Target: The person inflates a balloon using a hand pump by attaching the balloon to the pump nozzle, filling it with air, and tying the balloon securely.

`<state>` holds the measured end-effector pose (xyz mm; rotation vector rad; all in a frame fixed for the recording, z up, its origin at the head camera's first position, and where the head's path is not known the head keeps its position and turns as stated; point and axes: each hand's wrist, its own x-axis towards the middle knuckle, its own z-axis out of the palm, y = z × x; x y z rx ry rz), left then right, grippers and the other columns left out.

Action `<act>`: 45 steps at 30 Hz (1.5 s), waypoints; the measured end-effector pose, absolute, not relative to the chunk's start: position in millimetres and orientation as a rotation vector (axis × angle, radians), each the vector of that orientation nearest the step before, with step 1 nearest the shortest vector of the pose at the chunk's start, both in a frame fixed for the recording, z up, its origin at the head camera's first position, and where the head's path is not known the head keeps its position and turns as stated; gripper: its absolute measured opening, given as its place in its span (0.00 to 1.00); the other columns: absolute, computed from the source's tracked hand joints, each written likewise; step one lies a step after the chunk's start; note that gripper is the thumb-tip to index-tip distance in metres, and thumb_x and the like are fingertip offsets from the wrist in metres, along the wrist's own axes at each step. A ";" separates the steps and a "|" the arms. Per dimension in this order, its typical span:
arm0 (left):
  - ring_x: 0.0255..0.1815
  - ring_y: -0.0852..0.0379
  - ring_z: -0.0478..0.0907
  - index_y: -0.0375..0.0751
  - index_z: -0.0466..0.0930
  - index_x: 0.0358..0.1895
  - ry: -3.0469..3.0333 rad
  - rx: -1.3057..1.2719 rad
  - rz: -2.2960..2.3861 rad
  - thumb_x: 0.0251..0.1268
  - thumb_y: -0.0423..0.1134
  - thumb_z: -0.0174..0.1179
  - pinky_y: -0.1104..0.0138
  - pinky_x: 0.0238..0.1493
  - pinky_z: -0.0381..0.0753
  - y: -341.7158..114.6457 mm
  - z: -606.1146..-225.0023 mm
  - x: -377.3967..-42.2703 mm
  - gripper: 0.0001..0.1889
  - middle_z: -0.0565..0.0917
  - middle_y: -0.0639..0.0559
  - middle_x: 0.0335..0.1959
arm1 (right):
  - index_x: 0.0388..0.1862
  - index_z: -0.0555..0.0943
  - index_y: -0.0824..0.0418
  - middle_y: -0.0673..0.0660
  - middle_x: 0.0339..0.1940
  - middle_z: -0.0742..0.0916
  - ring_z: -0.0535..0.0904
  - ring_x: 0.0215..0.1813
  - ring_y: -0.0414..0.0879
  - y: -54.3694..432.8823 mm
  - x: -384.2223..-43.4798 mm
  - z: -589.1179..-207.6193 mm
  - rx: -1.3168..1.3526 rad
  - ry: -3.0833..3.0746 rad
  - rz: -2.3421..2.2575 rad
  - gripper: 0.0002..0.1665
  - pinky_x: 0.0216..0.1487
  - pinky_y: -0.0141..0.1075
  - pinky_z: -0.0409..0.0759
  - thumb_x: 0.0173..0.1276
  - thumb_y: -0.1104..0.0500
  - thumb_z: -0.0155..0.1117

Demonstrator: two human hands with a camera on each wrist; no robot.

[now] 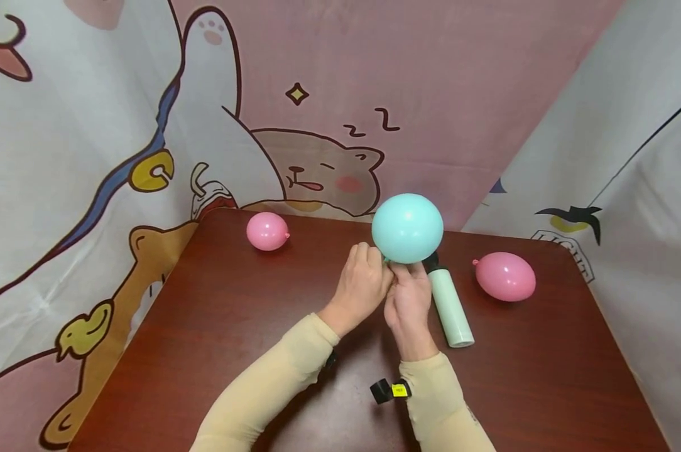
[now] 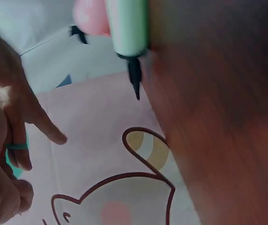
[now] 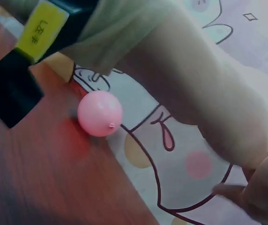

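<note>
A blown-up light-blue balloon [image 1: 407, 227] stands above both hands, close to the back of the table. My left hand [image 1: 363, 279] has its fingers curled at the balloon's neck and pinches it. Palm turned up, my right hand [image 1: 409, 301] holds the balloon from below, right beside the left. In the left wrist view a thin stretched teal band, seemingly the balloon's neck, loops round a finger [image 2: 18, 146] of the right hand, while another finger sticks out. The hands partly hide the neck, and the right thumb cannot be made out.
A pale green hand pump [image 1: 451, 307] with a black nozzle lies just right of the right hand. One pink balloon [image 1: 506, 277] rests on the right, a smaller pink balloon [image 1: 267, 231] at the back left. Printed cloth hangs behind the brown table [image 1: 216, 326].
</note>
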<state>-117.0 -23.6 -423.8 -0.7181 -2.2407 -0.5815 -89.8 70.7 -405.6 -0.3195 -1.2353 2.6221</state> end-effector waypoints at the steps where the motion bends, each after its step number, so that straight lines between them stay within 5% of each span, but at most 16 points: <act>1: 0.26 0.51 0.63 0.37 0.66 0.26 -2.220 -0.702 -0.509 0.61 0.27 0.62 0.64 0.29 0.67 -22.5 -424.2 -117.6 0.12 0.66 0.47 0.24 | 0.65 0.73 0.66 0.55 0.53 0.80 0.78 0.41 0.39 70.0 -90.0 -405.7 -0.318 -1.240 2.611 0.22 0.42 0.28 0.79 0.75 0.75 0.49; 8: 0.25 0.51 0.67 0.37 0.70 0.24 -2.199 -0.626 -0.486 0.58 0.26 0.63 0.66 0.26 0.69 -19.7 -423.6 -115.2 0.11 0.68 0.47 0.24 | 0.56 0.76 0.63 0.51 0.38 0.80 0.74 0.30 0.38 73.0 -90.7 -410.2 -0.358 -1.264 2.605 0.15 0.35 0.28 0.76 0.76 0.73 0.53; 14: 0.32 0.52 0.72 0.37 0.78 0.29 -2.192 -0.616 -0.935 0.63 0.25 0.65 0.67 0.32 0.75 -19.5 -419.2 -108.8 0.07 0.74 0.47 0.30 | 0.59 0.72 0.61 0.52 0.41 0.80 0.78 0.36 0.39 81.0 -90.0 -408.2 -0.339 -1.267 2.683 0.16 0.46 0.31 0.80 0.77 0.72 0.51; 21: 0.25 0.57 0.76 0.34 0.86 0.32 -2.123 -0.536 -1.383 0.60 0.27 0.70 0.74 0.28 0.75 -21.5 -419.4 -105.7 0.03 0.80 0.48 0.28 | 0.67 0.70 0.65 0.56 0.47 0.85 0.86 0.44 0.44 86.0 -88.3 -407.9 -0.319 -1.203 2.751 0.21 0.50 0.34 0.82 0.78 0.73 0.50; 34: 0.35 0.55 0.78 0.36 0.87 0.38 -1.974 -0.588 -1.289 0.62 0.26 0.69 0.68 0.32 0.80 -33.3 -420.8 -110.7 0.04 0.80 0.48 0.34 | 0.69 0.67 0.64 0.58 0.49 0.88 0.87 0.57 0.49 89.8 -89.2 -400.8 -0.238 -1.134 2.878 0.21 0.61 0.44 0.82 0.81 0.71 0.47; 40: 0.39 0.52 0.76 0.36 0.88 0.37 -2.055 -0.698 -0.983 0.63 0.26 0.70 0.67 0.39 0.80 -36.6 -417.0 -115.4 0.03 0.78 0.48 0.35 | 0.63 0.70 0.62 0.55 0.43 0.86 0.88 0.46 0.44 87.2 -90.0 -404.3 -0.302 -1.106 2.866 0.18 0.57 0.41 0.83 0.79 0.73 0.48; 45: 0.33 0.51 0.73 0.35 0.80 0.26 -2.096 -0.720 -0.662 0.63 0.23 0.65 0.68 0.34 0.77 -30.7 -416.4 -110.7 0.09 0.75 0.47 0.30 | 0.46 0.78 0.61 0.52 0.33 0.84 0.79 0.31 0.41 81.3 -91.0 -408.0 -0.355 -1.106 2.786 0.11 0.45 0.35 0.81 0.77 0.74 0.53</act>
